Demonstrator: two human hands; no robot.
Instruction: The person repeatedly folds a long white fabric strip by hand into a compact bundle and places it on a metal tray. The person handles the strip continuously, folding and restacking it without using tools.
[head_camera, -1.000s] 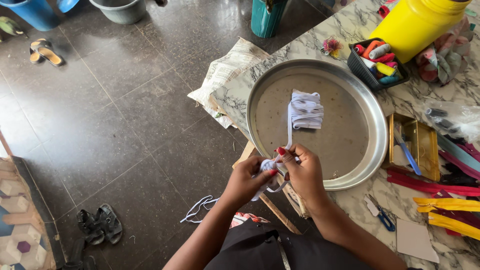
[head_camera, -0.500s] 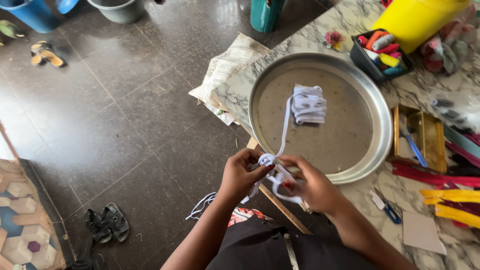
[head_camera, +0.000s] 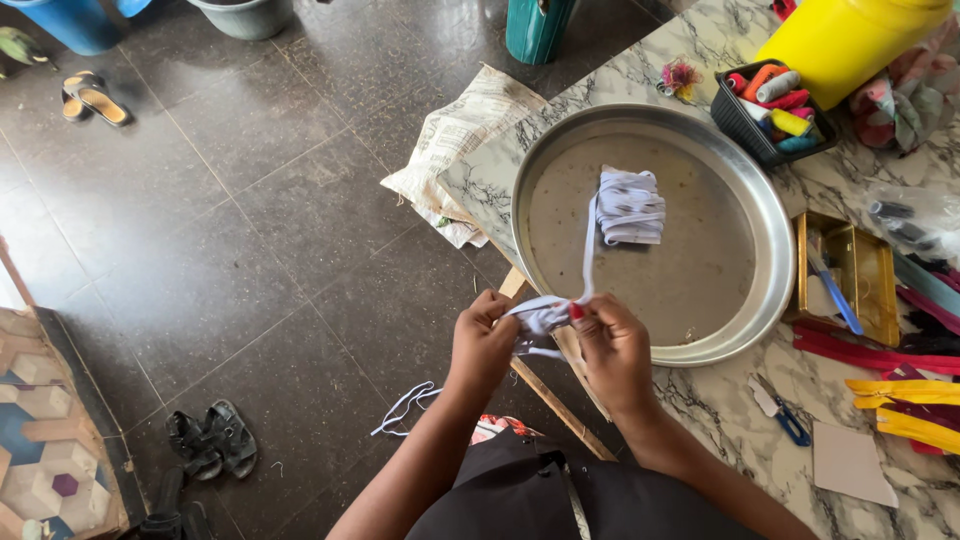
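Two hands meet just off the near edge of the worktop (head_camera: 720, 400), both forearms reaching up from the bottom of the view. The left hand (head_camera: 482, 340) is closed, fingers curled around a small wad of white elastic band (head_camera: 540, 317). The right hand (head_camera: 612, 345) pinches the same wad from the other side, thumb and forefinger pressed together on it, the red-painted thumbnail showing. From the wad one strand runs up over the rim of a big round metal tray (head_camera: 770, 230) to a folded bundle of the same band (head_camera: 630, 205) lying near the tray's middle. Another loose loop (head_camera: 405, 408) hangs below the hands over the floor.

How the band is wound between the fingers is hard to make out, since the fingers cover it.

Marbled stone forms the worktop, with newspaper (head_camera: 455, 150) sticking out under its corner. On it sit a black tray of thread spools (head_camera: 775, 110), a yellow tub (head_camera: 850, 45) cut off by the frame, a gold tin (head_camera: 850, 275), small blue-handled snips (head_camera: 785, 415), and red and yellow zips (head_camera: 900, 400). Dark floor tiles (head_camera: 250, 220) carry sandals (head_camera: 205, 440), slippers (head_camera: 90, 97) and buckets cut off at the top.
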